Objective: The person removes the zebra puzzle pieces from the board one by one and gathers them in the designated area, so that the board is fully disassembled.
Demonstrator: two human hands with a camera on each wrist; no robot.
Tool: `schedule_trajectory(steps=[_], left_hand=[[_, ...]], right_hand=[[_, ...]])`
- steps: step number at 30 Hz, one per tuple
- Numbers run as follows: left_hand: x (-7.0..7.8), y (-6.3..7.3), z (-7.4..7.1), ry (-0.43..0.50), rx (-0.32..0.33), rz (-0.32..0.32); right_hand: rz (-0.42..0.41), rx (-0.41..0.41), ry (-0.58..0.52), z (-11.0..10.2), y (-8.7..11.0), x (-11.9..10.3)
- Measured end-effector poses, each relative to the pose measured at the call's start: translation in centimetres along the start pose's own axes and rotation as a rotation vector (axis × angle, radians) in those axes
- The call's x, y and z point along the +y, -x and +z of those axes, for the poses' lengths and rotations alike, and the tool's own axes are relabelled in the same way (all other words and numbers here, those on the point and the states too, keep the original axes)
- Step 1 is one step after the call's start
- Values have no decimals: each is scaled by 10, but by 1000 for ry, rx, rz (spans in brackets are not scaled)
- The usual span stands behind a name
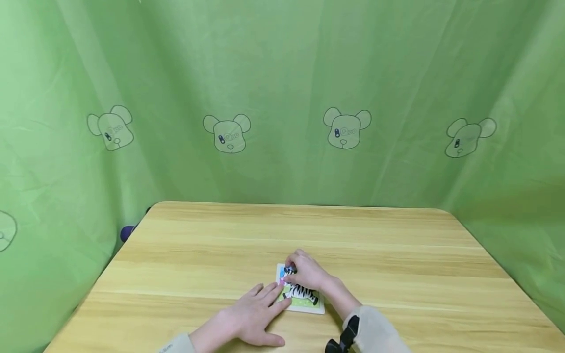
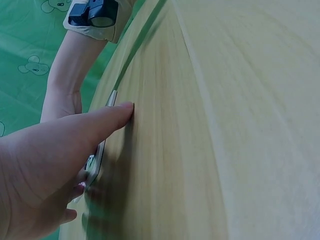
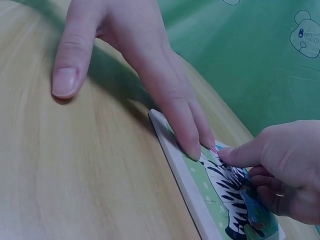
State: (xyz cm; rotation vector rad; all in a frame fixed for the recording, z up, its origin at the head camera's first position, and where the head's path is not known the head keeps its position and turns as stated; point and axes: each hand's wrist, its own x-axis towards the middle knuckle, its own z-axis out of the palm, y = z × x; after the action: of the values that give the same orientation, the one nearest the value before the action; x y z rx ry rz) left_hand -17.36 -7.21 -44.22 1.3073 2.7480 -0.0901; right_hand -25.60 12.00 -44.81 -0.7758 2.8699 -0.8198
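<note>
A small jigsaw puzzle (image 1: pixel 309 304) with a white border and a zebra picture lies on the table. My left hand (image 1: pixel 253 316) lies with its fingers spread, fingertips resting on the puzzle's left and near edge; its thumb reaches onto the wood. Over the upper part of the picture, my right hand (image 1: pixel 309 272) has curled fingers and pinches a puzzle piece at the zebra's head, largely covered by the fingers. From the right wrist view, the thumb (image 3: pixel 240 154) presses by a pink patch, and joint lines cross the zebra (image 3: pixel 227 187).
The wooden table (image 1: pixel 375 235) spreads around the puzzle. Behind it hangs a green curtain (image 1: pixel 282 59) printed with bear heads. A purple rounded object (image 1: pixel 127 233) shows past the table's left edge. A black camera strap (image 1: pixel 348 336) sits on the right sleeve.
</note>
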Motion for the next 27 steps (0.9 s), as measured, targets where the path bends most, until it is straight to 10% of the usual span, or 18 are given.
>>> schedule_trajectory(steps=[27], left_hand=[[-3, -2, 1, 22, -37, -16]], right_hand=[[-32, 56, -125, 2, 0, 2]])
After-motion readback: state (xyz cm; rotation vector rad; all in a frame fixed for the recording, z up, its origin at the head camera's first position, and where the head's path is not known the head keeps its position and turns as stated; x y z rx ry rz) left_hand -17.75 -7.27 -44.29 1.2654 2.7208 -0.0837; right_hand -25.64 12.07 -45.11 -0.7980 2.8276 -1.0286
